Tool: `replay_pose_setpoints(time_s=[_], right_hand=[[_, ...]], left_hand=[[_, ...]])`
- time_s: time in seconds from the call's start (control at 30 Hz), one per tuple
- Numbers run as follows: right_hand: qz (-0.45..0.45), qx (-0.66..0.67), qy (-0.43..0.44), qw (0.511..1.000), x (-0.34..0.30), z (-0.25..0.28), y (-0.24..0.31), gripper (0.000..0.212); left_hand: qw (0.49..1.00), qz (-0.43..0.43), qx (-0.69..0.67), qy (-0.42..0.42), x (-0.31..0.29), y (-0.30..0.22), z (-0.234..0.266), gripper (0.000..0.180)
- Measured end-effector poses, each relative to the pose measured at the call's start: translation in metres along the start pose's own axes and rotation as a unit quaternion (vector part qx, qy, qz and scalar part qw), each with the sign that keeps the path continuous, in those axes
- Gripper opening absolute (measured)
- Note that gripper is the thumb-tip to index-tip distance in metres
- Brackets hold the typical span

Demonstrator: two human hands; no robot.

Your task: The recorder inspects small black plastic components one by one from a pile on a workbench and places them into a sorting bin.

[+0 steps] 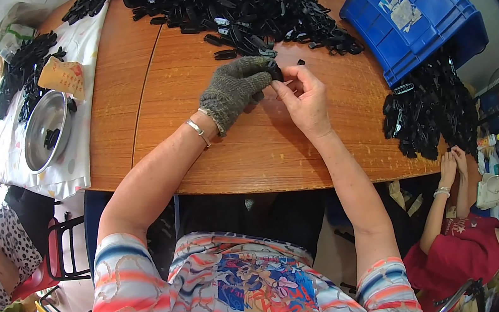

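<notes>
My left hand (231, 92), in a grey-green knit glove, is closed around a small black plastic part (276, 72) above the wooden table. The bare fingers of my right hand (307, 102) pinch at the right side of that same part. Fingers cover most of it, so its exact kind cannot be told. Just beyond my right fingers lies a tiny black piece (301, 62). A large heap of long, narrow black plastic pieces (241, 4) spreads over the far side of the table, its near edge close to my gloved fingertips.
A blue plastic crate (375, 30) stands tipped at the right, over another black heap (428, 111). At the left are a steel bowl (33, 145), brown paper (63, 77) and more black pieces (26, 66) on a white cloth. Co-workers sit at both sides; the right one's hands (452, 166) meet near the table edge.
</notes>
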State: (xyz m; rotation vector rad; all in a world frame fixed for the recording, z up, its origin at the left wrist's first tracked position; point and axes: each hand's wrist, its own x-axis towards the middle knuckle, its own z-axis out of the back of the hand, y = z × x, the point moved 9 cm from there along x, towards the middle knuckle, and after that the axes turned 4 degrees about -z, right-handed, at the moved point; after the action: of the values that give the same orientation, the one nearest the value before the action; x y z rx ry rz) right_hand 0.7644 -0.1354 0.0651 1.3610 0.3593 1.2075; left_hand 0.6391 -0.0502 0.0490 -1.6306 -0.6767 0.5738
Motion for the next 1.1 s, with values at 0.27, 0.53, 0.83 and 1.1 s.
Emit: replay_pose_setpoints(time_s=[0.27, 0.53, 0.83, 1.1], right_hand=[[0.093, -0.124, -0.042, 0.987, -0.006, 0.001, 0.016, 0.018], [0.086, -0.190, -0.024, 0.978, -0.013, -0.015, 0.021, 0.043], [0.033, -0.084, 0.082, 0.993, -0.015, -0.039, 0.017, 0.044], [-0.075, -0.075, 0.100, 0.989, 0.007, 0.006, -0.019, 0.026]], left_hand=[[0.999, -0.019, 0.022, 0.035, -0.004, 0.003, -0.014, 0.037], [0.809, -0.382, 0.443, 0.053, -0.015, -0.028, -0.027, 0.027], [0.824, -0.340, 0.448, 0.068, -0.021, -0.027, -0.023, 0.018], [0.816, 0.059, 0.565, 0.107, -0.129, -0.083, 0.078, 0.024]])
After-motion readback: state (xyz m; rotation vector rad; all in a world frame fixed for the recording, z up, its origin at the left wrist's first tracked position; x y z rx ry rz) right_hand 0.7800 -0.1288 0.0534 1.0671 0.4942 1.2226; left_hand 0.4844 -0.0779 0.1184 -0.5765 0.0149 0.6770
